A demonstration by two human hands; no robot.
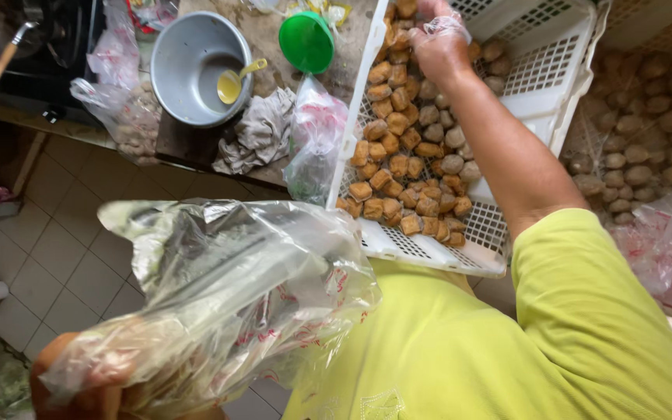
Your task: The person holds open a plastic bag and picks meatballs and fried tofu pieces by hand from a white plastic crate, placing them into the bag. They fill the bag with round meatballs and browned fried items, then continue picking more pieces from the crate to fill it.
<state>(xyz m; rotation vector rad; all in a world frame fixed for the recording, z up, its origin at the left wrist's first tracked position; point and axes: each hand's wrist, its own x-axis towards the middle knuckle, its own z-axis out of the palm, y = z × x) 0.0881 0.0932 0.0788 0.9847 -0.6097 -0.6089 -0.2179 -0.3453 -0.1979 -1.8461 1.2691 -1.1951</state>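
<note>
left hand (79,389): clamped on crinkly clear plastic bag (235,288) | right hand (439,39): plastic-gloved, fingers hidden, grip can't tell, on lumpy brown fried pieces (406,155) | white holey tray (538,70)

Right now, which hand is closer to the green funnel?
Right. The right hand, in a thin plastic glove, rests on the fried pieces in the white crate, just beside the green funnel. The left hand holds a plastic bag far below it.
</note>
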